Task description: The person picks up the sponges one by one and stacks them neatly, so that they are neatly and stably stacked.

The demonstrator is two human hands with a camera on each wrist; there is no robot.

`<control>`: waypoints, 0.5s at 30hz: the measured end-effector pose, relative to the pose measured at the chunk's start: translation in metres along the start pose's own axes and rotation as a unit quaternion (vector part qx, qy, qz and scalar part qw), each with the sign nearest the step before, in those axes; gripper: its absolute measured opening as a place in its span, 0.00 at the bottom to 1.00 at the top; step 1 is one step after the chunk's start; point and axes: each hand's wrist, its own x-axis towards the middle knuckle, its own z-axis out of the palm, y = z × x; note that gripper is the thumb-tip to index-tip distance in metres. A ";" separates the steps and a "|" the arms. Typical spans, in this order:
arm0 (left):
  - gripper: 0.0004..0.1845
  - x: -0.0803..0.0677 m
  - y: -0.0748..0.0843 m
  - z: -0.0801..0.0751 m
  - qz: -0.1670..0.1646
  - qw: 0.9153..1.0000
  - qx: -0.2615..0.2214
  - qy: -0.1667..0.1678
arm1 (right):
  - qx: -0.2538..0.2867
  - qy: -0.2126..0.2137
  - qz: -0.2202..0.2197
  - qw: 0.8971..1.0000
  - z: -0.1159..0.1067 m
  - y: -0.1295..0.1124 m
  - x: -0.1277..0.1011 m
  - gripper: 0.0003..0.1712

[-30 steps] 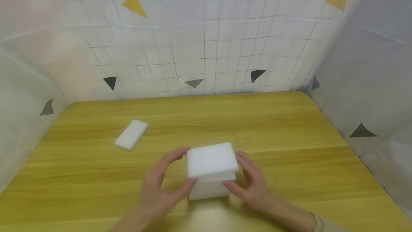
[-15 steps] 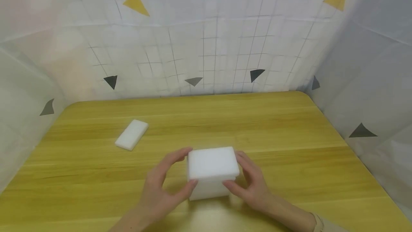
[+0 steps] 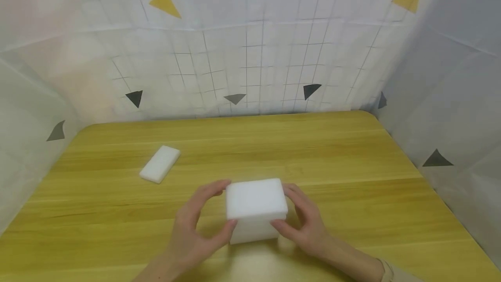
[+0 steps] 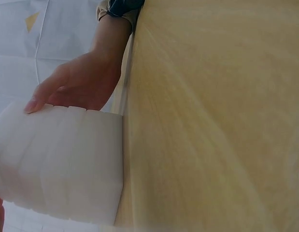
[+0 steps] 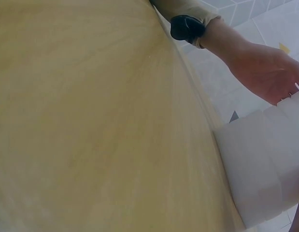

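Your two hands are at a stack of white sponge blocks [image 3: 255, 210] that stands on the wooden table [image 3: 352, 160], at the near middle part of it. Your left hand [image 3: 197, 229] holds the left side of the stack: the thumb is pressed on the near left corner and the other fingers curve around to the far left edge of the top block. Your right hand [image 3: 307, 223] holds the right side in the same way, with the thumb on the near right face and the fingers bent along the right edge, so both hands are grasping the stack between them. In the left wrist view the stack [image 4: 60, 164] shows several thin layers pressed together, its base flat on the table [image 4: 212, 121], and your right hand [image 4: 79, 82] lies against its far side. In the right wrist view the stack [image 5: 267, 164] also sits on the table [image 5: 91, 121], and your left hand [image 5: 265, 75] is at its other side. One single white sponge block [image 3: 160, 163] lies flat on the table, well apart from the stack, to the far left of it. Behind the table, a white sheet with triangles [image 3: 250, 47] hangs beyond the stack.
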 end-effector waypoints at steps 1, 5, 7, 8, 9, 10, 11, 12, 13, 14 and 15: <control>0.28 0.000 0.000 0.000 0.000 1.000 -0.002 -0.001 | 0.000 0.000 -0.001 1.000 0.000 0.000 0.000 0.34; 0.29 -0.002 -0.002 0.000 -0.002 1.000 -0.014 -0.005 | -0.002 0.000 -0.005 1.000 0.000 0.000 0.001 0.33; 0.29 -0.002 -0.002 0.000 -0.006 1.000 -0.024 -0.007 | -0.003 0.000 -0.006 1.000 0.001 0.000 0.001 0.33; 0.29 -0.003 -0.002 0.000 -0.009 1.000 -0.028 -0.008 | -0.003 0.000 -0.007 1.000 0.001 0.000 0.001 0.33; 0.29 -0.003 -0.002 0.000 -0.011 0.999 -0.032 -0.008 | -0.002 0.000 -0.008 1.000 0.001 0.000 0.001 0.32; 0.29 -0.003 -0.002 0.000 -0.012 0.999 -0.035 -0.009 | -0.002 0.000 -0.008 1.000 0.001 0.000 0.001 0.32; 0.30 -0.004 -0.002 0.000 -0.014 0.999 -0.039 -0.010 | -0.003 0.000 -0.008 1.000 0.001 0.000 0.000 0.32; 0.30 -0.004 -0.002 0.000 -0.016 0.999 -0.040 -0.011 | -0.003 0.000 -0.009 1.000 0.001 0.000 0.000 0.33; 0.30 -0.004 -0.003 0.000 -0.017 0.999 -0.042 -0.012 | -0.003 -0.001 -0.008 1.000 0.001 0.000 0.001 0.33; 0.30 -0.005 -0.003 0.000 -0.018 0.999 -0.044 -0.013 | -0.003 -0.001 -0.008 1.000 0.001 0.000 0.001 0.33; 0.30 -0.005 -0.003 0.000 -0.019 0.999 -0.047 -0.014 | -0.003 -0.001 -0.007 1.000 0.001 0.000 0.001 0.33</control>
